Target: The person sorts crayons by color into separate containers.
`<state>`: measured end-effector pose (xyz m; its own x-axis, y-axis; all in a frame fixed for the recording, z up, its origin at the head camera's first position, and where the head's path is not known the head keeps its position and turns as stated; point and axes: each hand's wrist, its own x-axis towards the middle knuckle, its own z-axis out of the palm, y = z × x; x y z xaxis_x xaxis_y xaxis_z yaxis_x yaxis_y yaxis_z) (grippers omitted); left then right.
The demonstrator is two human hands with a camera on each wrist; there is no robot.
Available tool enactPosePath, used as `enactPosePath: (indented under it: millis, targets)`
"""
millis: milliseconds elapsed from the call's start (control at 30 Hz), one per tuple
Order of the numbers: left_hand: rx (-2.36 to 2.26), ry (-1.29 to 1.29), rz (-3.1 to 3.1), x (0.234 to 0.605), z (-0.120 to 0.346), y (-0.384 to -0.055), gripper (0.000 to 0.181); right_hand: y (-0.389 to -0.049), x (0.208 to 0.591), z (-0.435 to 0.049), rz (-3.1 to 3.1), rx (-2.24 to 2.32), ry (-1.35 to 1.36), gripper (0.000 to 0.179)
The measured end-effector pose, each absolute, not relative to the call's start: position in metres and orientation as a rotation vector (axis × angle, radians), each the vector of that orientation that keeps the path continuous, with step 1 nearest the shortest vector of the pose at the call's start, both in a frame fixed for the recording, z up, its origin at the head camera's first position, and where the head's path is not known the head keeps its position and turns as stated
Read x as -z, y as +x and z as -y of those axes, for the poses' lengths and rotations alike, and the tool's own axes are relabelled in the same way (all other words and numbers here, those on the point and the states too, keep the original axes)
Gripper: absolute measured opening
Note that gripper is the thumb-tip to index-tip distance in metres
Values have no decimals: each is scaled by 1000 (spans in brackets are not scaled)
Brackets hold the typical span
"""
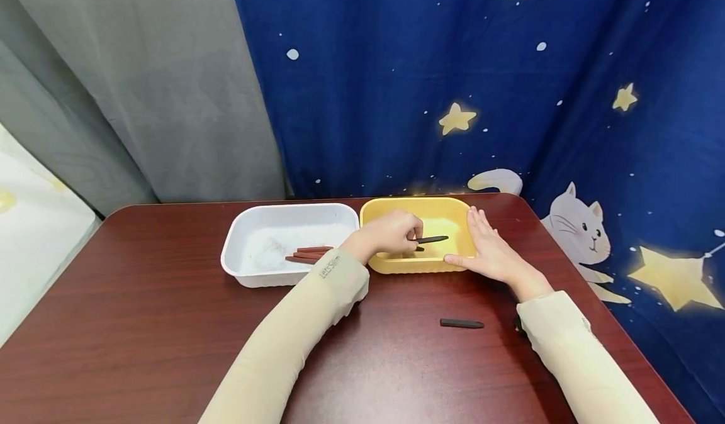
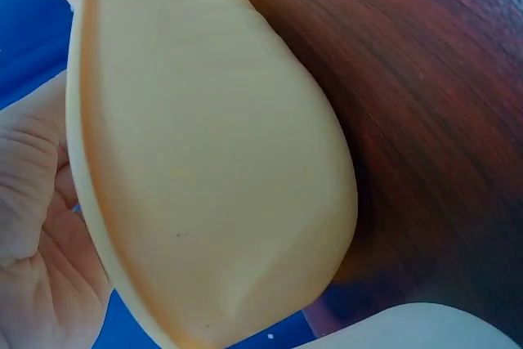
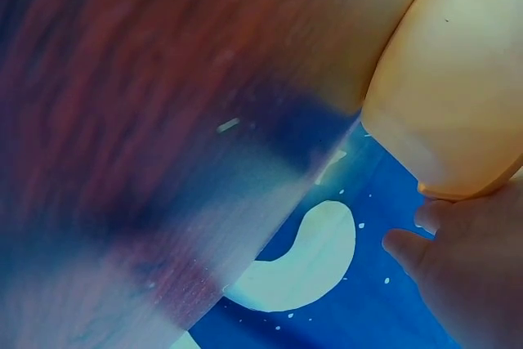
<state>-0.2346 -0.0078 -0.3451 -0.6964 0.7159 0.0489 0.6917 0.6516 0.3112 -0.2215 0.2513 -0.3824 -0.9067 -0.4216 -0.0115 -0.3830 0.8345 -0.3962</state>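
My left hand [image 1: 393, 230] reaches into a yellow basket [image 1: 416, 266] and pinches a black crayon [image 1: 435, 239] between thumb and fingers. Just under it, the end of another black crayon [image 1: 420, 249] shows inside the basket. With straight fingers, my right hand [image 1: 494, 253] rests against the basket's right rim, its thumb at the front rim. A third black crayon [image 1: 462, 323] lies on the table in front of the basket. In the left wrist view the basket's outer wall [image 2: 212, 136] hides the crayons, and the left palm [image 2: 49, 234] shows beside the rim.
A white basket [image 1: 255, 279] stands to the left, beside the yellow one, with several reddish-brown crayons [image 1: 308, 255] in it. The left forearm partly covers them. The dark red table [image 1: 141, 323] ends at a blue star-patterned curtain [image 1: 368, 97] behind and on the right.
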Motion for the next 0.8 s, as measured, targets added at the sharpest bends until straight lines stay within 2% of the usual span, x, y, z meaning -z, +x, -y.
enactPosePath:
  millis: [333, 800]
  targets:
    - [-416, 973, -2899, 356, 7, -249, 6, -220, 380, -251, -2924, 594, -638, 118]
    - [-359, 791, -2905, 367, 11, -252, 7, -219, 382, -250, -2917, 608, -621, 118]
